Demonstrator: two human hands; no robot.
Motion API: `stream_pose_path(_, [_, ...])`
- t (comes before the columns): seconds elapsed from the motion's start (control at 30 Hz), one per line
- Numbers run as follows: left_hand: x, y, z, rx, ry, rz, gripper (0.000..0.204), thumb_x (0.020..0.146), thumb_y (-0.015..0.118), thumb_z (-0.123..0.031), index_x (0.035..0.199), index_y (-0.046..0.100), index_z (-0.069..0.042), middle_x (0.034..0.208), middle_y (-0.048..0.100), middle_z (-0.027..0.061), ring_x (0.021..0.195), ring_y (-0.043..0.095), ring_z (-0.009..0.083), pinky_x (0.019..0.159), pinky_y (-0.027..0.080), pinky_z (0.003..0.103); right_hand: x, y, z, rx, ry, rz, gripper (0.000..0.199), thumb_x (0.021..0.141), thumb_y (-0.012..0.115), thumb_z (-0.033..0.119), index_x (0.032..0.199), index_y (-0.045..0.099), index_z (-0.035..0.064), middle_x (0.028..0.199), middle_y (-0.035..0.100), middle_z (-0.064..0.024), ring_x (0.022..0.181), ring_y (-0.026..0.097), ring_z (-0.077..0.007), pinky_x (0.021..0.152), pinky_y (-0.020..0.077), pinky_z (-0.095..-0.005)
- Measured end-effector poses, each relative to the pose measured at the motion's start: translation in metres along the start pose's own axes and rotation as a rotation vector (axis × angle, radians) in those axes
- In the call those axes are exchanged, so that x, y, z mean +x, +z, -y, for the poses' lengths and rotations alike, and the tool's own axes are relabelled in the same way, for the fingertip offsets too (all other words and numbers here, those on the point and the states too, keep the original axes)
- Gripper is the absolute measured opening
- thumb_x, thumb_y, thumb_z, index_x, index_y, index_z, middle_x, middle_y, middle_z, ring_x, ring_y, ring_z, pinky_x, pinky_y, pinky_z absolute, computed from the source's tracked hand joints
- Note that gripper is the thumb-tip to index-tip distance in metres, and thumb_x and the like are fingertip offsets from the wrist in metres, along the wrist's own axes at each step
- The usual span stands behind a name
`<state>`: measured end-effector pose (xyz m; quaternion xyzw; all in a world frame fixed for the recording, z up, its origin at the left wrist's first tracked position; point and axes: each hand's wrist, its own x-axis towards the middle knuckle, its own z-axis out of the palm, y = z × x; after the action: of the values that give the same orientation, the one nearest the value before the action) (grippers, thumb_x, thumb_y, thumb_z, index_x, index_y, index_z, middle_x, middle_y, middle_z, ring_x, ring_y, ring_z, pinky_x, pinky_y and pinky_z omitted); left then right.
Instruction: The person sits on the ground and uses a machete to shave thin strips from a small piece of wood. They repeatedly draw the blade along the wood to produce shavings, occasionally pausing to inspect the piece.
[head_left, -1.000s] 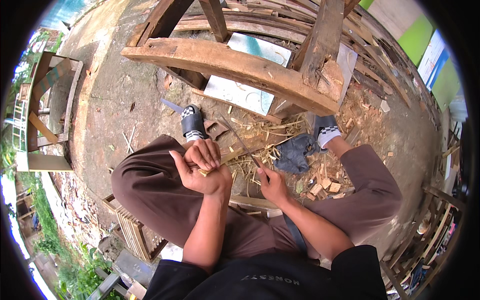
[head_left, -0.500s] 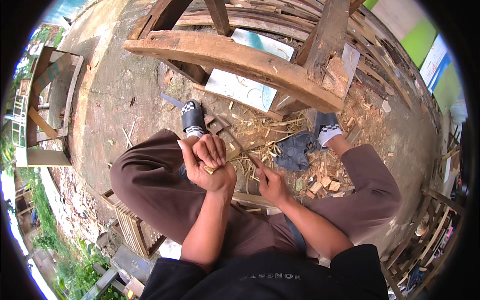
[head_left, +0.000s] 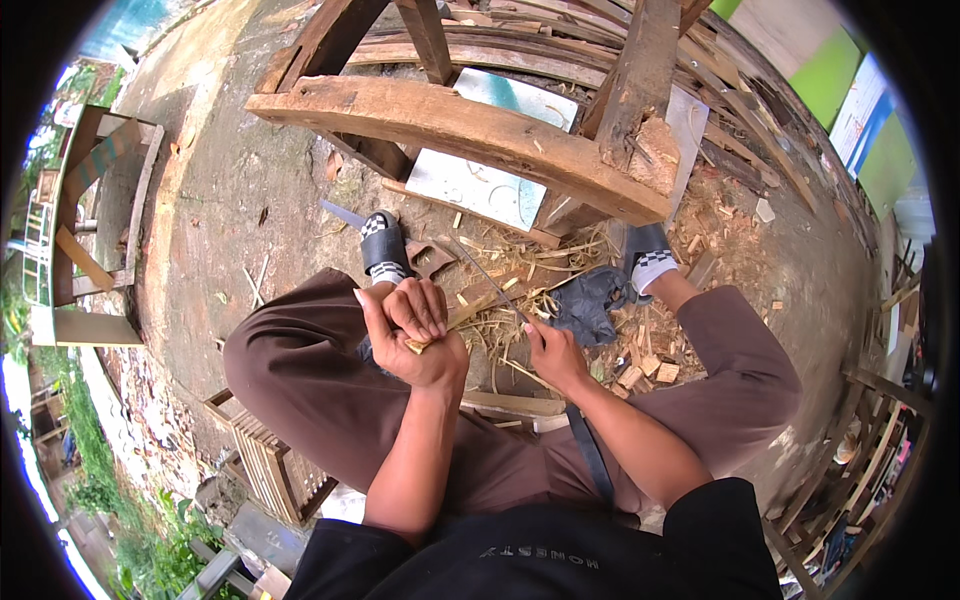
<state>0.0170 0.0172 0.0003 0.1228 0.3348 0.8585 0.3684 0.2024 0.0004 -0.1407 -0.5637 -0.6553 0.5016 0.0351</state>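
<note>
A thin, pale split stick of bamboo or wood (head_left: 462, 318) lies slantwise between the person's knees, its near end clamped in the left hand (head_left: 412, 335) and its far end running toward the litter of shavings on the ground. A long, narrow dark-bladed knife (head_left: 490, 283) crosses it, its handle in the right hand (head_left: 553, 355), the blade pointing away toward the heavy weathered curved wooden beam (head_left: 470, 140). The step in hand looks like whittling or shaving the stick down, and the next stroke would seem to call for a steady hold on the stick and a blade pushed away from the body, clear of the left fingers. The left hand is a closed fist around the stick, thumb up, forearm raised from the lap; the right hand is curled shut about the knife handle, lower and nearer the ground, wrist bent outward. Around them lie pale shavings and offcut wood chips (head_left: 640, 370), a dark crumpled cloth (head_left: 590, 300), and the black-and-white checked sandals (head_left: 382, 245) on the dirt floor, with a slatted wooden crate (head_left: 275, 465) beside the left thigh.
</note>
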Motion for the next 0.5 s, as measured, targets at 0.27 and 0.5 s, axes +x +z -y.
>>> stream_pose_path(0.27, [-0.006,0.004,0.007,0.022,0.003,0.04,0.072,0.109,0.025,-0.041,0.044,0.037,-0.013,0.046,0.034,0.0017,0.042,0.031,0.0132,0.046,0.029,0.025,-0.008,0.011,-0.012,0.115,-0.198,-0.099,0.04,0.102,0.05,0.021,0.138,0.055,0.0053,0.068,0.058,-0.0266,0.067,0.062,-0.0446,0.061,0.0459,-0.0479])
stream_pose_path(0.5, [-0.005,0.008,0.007,0.027,-0.029,0.017,0.072,0.109,0.023,-0.041,0.044,0.038,-0.013,0.047,0.034,0.0009,0.043,0.031,0.0128,0.047,0.029,0.024,-0.016,0.011,0.014,0.212,-0.494,-0.201,0.036,0.102,0.052,0.015,0.135,0.057,0.0011,0.085,0.067,-0.0249,0.074,0.069,-0.0383,0.066,0.0519,-0.0399])
